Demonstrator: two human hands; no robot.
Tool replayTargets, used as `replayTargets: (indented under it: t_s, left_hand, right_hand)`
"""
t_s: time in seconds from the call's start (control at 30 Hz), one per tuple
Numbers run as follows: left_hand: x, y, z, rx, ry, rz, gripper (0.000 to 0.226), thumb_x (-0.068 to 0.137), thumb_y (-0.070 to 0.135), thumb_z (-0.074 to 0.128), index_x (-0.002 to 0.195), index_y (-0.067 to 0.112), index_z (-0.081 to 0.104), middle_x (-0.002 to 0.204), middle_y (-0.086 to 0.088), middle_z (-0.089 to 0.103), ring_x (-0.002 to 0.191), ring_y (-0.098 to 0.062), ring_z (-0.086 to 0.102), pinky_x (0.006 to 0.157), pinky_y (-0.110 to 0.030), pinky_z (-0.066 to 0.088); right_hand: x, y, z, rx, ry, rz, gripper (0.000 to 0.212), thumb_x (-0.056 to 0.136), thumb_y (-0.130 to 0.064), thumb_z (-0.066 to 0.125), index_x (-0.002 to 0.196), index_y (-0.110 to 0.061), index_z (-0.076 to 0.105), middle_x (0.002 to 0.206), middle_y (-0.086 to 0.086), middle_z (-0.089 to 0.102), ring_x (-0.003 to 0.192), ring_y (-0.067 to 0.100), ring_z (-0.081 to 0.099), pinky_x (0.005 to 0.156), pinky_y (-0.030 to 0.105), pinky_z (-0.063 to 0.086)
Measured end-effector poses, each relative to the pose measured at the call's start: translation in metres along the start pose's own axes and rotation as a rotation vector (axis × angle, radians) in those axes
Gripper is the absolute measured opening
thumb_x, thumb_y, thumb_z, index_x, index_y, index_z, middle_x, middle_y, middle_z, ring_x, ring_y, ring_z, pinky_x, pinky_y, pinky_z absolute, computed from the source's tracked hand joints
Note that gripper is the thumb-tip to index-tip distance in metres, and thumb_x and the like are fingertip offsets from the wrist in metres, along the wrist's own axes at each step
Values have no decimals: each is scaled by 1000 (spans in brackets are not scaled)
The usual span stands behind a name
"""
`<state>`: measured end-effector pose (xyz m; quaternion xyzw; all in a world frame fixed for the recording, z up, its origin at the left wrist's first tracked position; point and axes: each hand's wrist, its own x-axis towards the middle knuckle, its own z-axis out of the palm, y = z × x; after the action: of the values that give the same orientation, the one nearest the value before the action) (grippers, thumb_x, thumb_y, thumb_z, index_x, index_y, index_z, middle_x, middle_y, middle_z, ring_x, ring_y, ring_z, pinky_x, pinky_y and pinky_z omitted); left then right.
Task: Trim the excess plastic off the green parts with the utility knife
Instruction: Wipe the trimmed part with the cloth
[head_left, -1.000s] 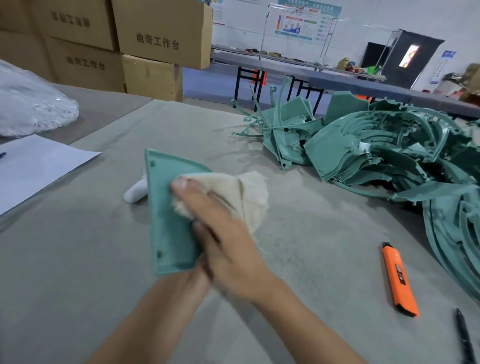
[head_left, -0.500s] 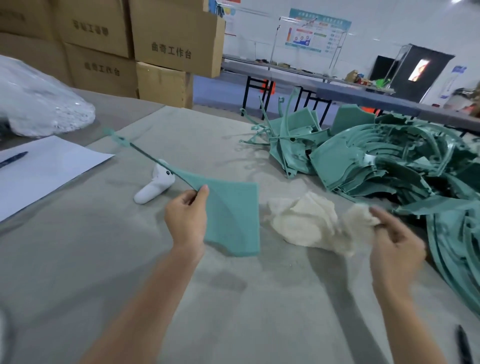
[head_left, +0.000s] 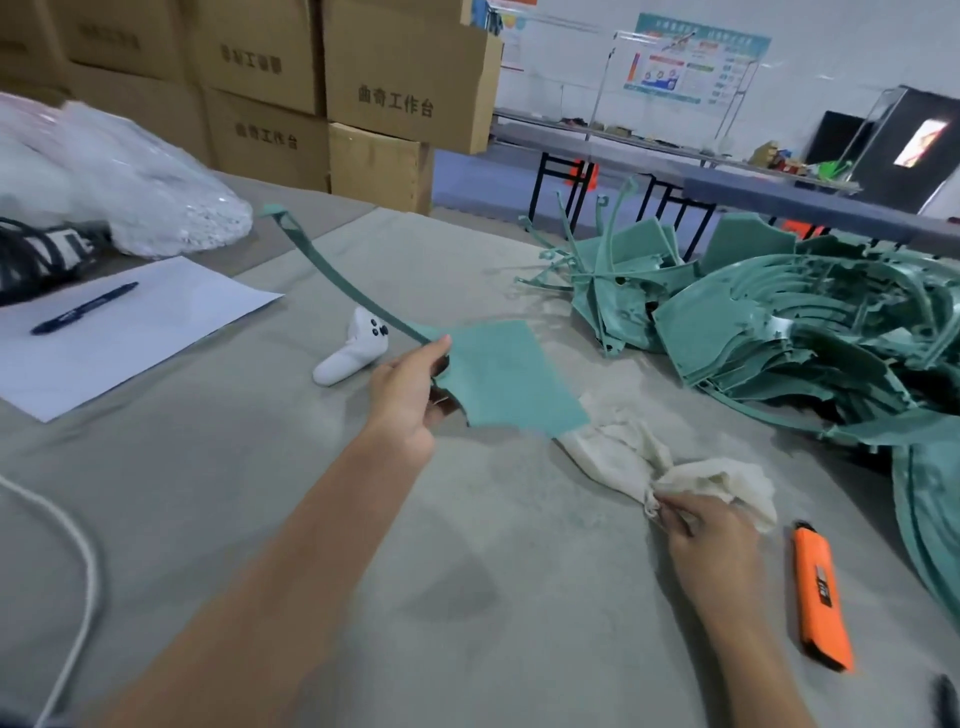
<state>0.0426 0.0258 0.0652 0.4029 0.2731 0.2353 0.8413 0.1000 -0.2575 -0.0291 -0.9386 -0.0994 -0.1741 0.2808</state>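
Observation:
My left hand (head_left: 410, 395) pinches a flat green part (head_left: 506, 379) at its left edge and holds it above the table. A long thin green strip runs from the part up to the left. My right hand (head_left: 711, 540) rests on the table and pinches the near end of a cream cloth (head_left: 644, 457). The orange utility knife (head_left: 821, 592) lies on the table just right of my right hand, untouched. A heap of green parts (head_left: 810, 332) fills the right side of the table.
A white controller (head_left: 353, 348) lies behind the held part. At the left are a paper sheet (head_left: 130, 332) with a blue pen (head_left: 83, 307), a clear plastic bag (head_left: 130, 182) and a white cord (head_left: 78, 571). Cardboard boxes (head_left: 395, 78) stand at the back.
My right hand has drawn back toward me along the cloth, down to beside the knife. My left hand has kept hold of the green part and raised it, carrying it slightly right.

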Motion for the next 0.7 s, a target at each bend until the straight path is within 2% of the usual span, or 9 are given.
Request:
replayTargets:
  t_s: [0.1, 0.2, 0.27, 0.3, 0.37, 0.47, 0.53, 0.63, 0.7]
  left_hand:
    - [-17, 10, -8, -11, -49, 91, 8, 92, 7, 61, 91, 13, 67, 78, 0, 73, 69, -14, 68, 52, -26, 56]
    - [-32, 6, -17, 7, -90, 215, 26, 96, 1, 53, 119, 10, 59, 102, -9, 72, 78, -20, 68, 59, -28, 55]
    - [-40, -4, -19, 42, -97, 286, 23, 96, -2, 51, 112, 9, 62, 107, -14, 69, 82, -25, 67, 65, -31, 54]
    - [-44, -11, -18, 74, -95, 313, 21, 95, -3, 51, 101, 11, 65, 104, -13, 70, 85, -27, 67, 69, -33, 53]
    - [-51, -27, -11, 175, -91, 362, 20, 93, -1, 56, 88, 15, 67, 89, -5, 71, 81, -24, 66, 75, -37, 51]
    - [-65, -45, 1, 255, -170, 395, 22, 88, 0, 60, 72, 15, 62, 52, 19, 53, 48, -2, 46, 58, -20, 39]
    - [-70, -50, 4, 241, -204, 396, 23, 87, -2, 60, 72, 15, 61, 50, 19, 50, 45, 2, 42, 50, -16, 35]
    - [-71, -54, -4, 222, -206, 379, 21, 88, -2, 61, 84, 17, 67, 69, 11, 64, 58, -4, 54, 61, -21, 41]
    - [-70, -55, -12, 213, -206, 347, 21, 90, -2, 61, 82, 16, 68, 74, 5, 66, 62, -10, 55, 64, -24, 41]
  right_hand:
    - [0, -1, -4, 66, 52, 37, 22, 78, 9, 69, 94, -4, 77, 98, 17, 73, 98, 36, 62, 89, 40, 45]
    - [-1, -26, -23, 251, 305, 10, 12, 86, 4, 67, 96, 0, 72, 96, 16, 69, 92, 30, 61, 85, 22, 42]
    - [0, -56, -43, 375, 482, -146, 12, 90, -1, 67, 100, -2, 71, 95, 7, 65, 90, 18, 59, 86, 9, 39]
    - [2, -72, -51, 420, 525, -258, 11, 90, -2, 68, 101, -3, 71, 96, 5, 65, 91, 16, 59, 88, 11, 40]
    - [5, -106, -57, 481, 480, -509, 10, 89, -2, 70, 99, -4, 72, 97, 5, 66, 93, 14, 61, 90, 18, 43]
    - [8, -147, -41, 427, 219, -751, 11, 83, 6, 70, 90, -1, 74, 89, 8, 65, 88, 16, 59, 82, 18, 45]
    - [16, -153, -30, 357, 150, -714, 15, 78, 17, 67, 81, 2, 70, 85, 12, 65, 84, 20, 59, 78, 19, 46]
    - [35, -145, -35, 447, 165, -405, 16, 81, 13, 67, 79, -3, 69, 86, 9, 65, 83, 8, 55, 77, 2, 36]
    - [48, -139, -45, 478, 189, -223, 14, 84, 7, 68, 85, -7, 72, 87, 5, 63, 85, 18, 60, 74, 0, 33]
